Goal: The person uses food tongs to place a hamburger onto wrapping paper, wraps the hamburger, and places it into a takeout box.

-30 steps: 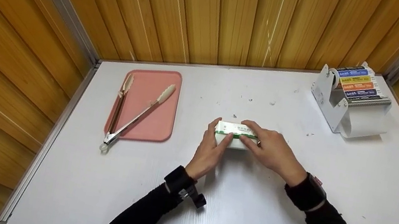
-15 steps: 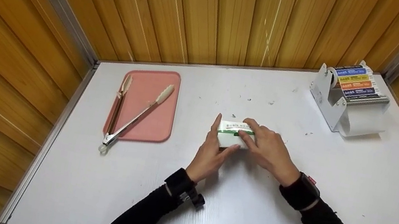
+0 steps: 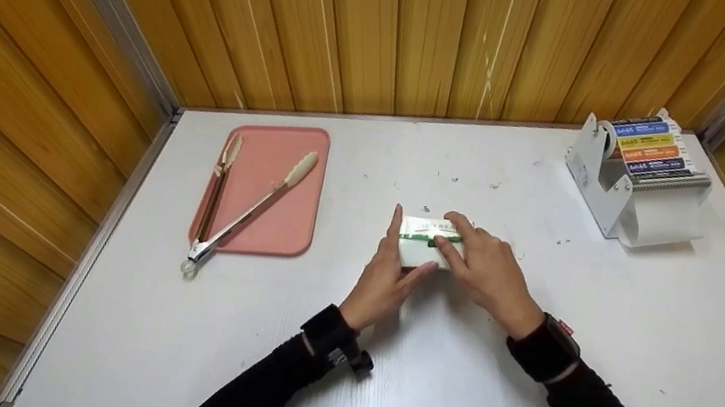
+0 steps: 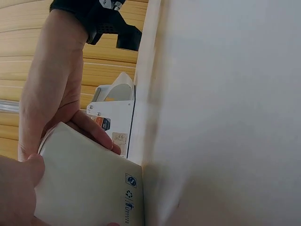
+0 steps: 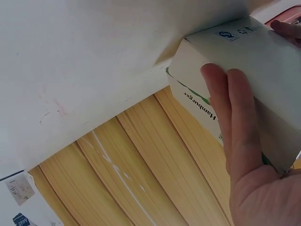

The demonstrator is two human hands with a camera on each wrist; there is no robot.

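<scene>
A white paper hamburger box point(image 3: 414, 250) with a green stripe sits at mid-table in the head view, held between both hands. My left hand point(image 3: 380, 283) grips its left side, index finger extended up along the edge and thumb at the lower front. From the right, my right hand point(image 3: 495, 275) holds it, thumb pressing by the green stripe and fingers at the far side. The right wrist view shows the box point(image 5: 235, 52) with "Hamburger" lettering and two fingers lying along its side. A plain panel of the box point(image 4: 89, 176) with small blue symbols faces the left wrist camera.
Metal tongs point(image 3: 241, 217) with pale tips lie spread across a pink tray point(image 3: 267, 235) on the left. At the back right stands a white dispenser point(image 3: 594, 181) with rolls of coloured labels. Wood-patterned walls point(image 3: 429, 36) border the white table point(image 3: 144, 344).
The box has tilted, so more of its white near face shows. My left thumb has slid down to the lower edge and the left index finger has straightened. My right thumb has shifted slightly left.
</scene>
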